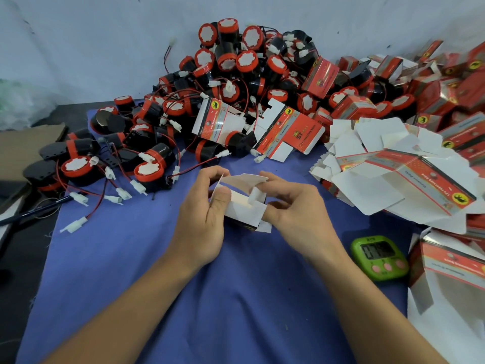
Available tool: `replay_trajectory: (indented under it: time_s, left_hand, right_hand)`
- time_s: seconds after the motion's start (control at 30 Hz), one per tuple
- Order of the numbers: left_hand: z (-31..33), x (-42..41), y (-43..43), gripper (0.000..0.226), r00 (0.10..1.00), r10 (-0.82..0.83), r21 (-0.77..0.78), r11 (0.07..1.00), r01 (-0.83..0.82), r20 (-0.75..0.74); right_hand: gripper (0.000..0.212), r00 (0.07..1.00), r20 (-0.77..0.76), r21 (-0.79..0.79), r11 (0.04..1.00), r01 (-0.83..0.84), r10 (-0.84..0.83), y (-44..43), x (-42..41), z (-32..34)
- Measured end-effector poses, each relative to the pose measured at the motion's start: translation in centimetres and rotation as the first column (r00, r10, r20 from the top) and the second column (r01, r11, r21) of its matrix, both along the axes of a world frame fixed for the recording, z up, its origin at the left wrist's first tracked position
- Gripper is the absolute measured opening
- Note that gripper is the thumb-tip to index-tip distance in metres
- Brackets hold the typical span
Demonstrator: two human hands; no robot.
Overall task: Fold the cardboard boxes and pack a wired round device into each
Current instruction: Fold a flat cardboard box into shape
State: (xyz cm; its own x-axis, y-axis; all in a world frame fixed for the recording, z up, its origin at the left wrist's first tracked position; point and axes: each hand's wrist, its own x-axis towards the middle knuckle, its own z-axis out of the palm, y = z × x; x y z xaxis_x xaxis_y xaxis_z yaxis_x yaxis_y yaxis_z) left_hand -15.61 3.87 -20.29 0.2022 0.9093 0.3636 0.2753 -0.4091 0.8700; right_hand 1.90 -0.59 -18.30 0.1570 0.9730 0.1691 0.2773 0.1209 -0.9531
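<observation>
Blue cloth (210,298) up close, and over it the left hand (202,219) curls its fingers round the half-folded box (244,210), thumb pressed on a white flap, while the right hand (296,214) pinches the open lid flap from the other side; green timer (379,257) sits to the right, flat boxes (367,185) fan out beyond it, and the heap of wired round devices (236,74) piles up against the wall (78,35)

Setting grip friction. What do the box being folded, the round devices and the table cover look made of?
Box: thin paperboard, matte white inside; bends at sharp creases.
Round devices: probably moulded plastic, glossy black bodies with highlights, red rims.
Table cover: blue cloth, matte; wrinkles, frayed left edge.
</observation>
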Motion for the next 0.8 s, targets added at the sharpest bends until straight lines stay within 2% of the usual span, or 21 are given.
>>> replay_trajectory:
  time_s: [0.07, 0.17, 0.23, 0.37, 0.5, 0.57, 0.63, 0.73, 0.8]
  left_hand:
    - [0.2, 0.2, -0.1, 0.022, 1.0, 0.012, -0.008, 1.0, -0.012, 0.013]
    - [0.3, 0.2, -0.2, 0.02, 0.999, 0.038, 0.008, 0.999, -0.039, 0.015]
    - [0.4, 0.2, -0.3, 0.02, 0.999, 0.034, 0.008, 0.999, -0.034, 0.015]
    - [0.3, 0.1, -0.2, 0.027, 0.992, 0.106, 0.037, 0.994, -0.104, -0.066]
    - [0.6, 0.0, 0.0, 0.025, 0.984, 0.113, 0.018, 0.994, -0.112, -0.136]
    - [0.8, 0.1, -0.1, 0.025, 0.981, 0.083, 0.039, 0.996, -0.077, -0.174]
    - [1.0, 0.4, -0.6, 0.026, 0.985, 0.083, 0.042, 0.996, -0.078, -0.149]
    - [1.2, 1.0, -1.3, 0.022, 0.978, 0.209, -0.001, 0.978, -0.209, -0.021]
    - [1.3, 1.1, -1.4, 0.027, 0.943, 0.333, -0.029, 0.943, -0.332, 0.022]
  right_hand:
    - [0.029, 0.988, -0.151, 0.002, 1.0, 0.012, -0.011, -0.1, 0.0, 0.1]
    - [0.045, 0.919, -0.39, -0.009, 0.998, 0.058, -0.057, 0.2, 0.4, 0.2]
    - [0.048, 0.877, -0.48, -0.029, 0.999, 0.024, -0.035, 0.4, 0.8, 0.0]
    - [0.031, 0.899, -0.422, -0.036, 0.989, -0.145, 0.116, 0.5, 1.1, -0.1]
    - [0.015, 0.951, -0.308, 0.041, 0.999, -0.02, 0.031, 0.1, 0.0, 0.2]
    - [0.027, 0.984, -0.175, 0.081, 0.995, 0.052, -0.037, -0.2, -0.8, 0.0]
    - [0.038, 0.993, -0.049, 0.104, 0.989, 0.109, -0.104, -0.4, -1.6, 0.0]
    - [0.04, 0.989, -0.034, 0.164, 0.975, 0.147, -0.143, -0.6, -2.3, 0.0]
    - [0.038, 0.992, -0.111, 0.171, 0.982, 0.081, -0.063, -0.6, -2.6, 0.0]
